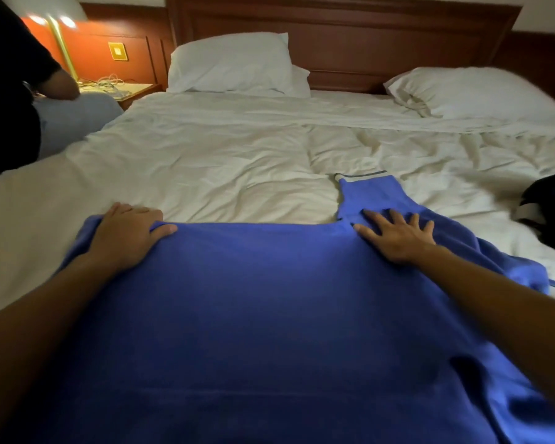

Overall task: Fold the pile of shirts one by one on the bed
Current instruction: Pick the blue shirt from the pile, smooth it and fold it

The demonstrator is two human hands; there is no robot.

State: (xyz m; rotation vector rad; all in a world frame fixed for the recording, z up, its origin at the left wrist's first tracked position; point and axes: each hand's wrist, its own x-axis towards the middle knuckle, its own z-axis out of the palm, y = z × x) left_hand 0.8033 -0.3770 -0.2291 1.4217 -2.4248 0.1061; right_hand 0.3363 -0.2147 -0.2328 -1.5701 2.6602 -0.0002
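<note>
Bed (205, 161), blue shirt (253, 315) edge in left grip (127, 233), under right grip (398, 233)

This is a bedroom, and it looks like a hotel room. A wide bed (225, 161) fills most of the view, made up with a rumpled white duvet (398, 149) and plain white sheets. Two white pillows (231, 64) (481, 91) lie at its far end against a long headboard (366, 36) of dark panelled wood. The same wood carries on as a wall panel (93, 56) to the left, with a brass switch plate (118, 51) set into it. Below that stands a small bedside table (135, 91) with a tangle of cables (109, 81) on it, beside the brass stem of a lit lamp (61, 43). Its light falls warm and orange on the panel.
</note>
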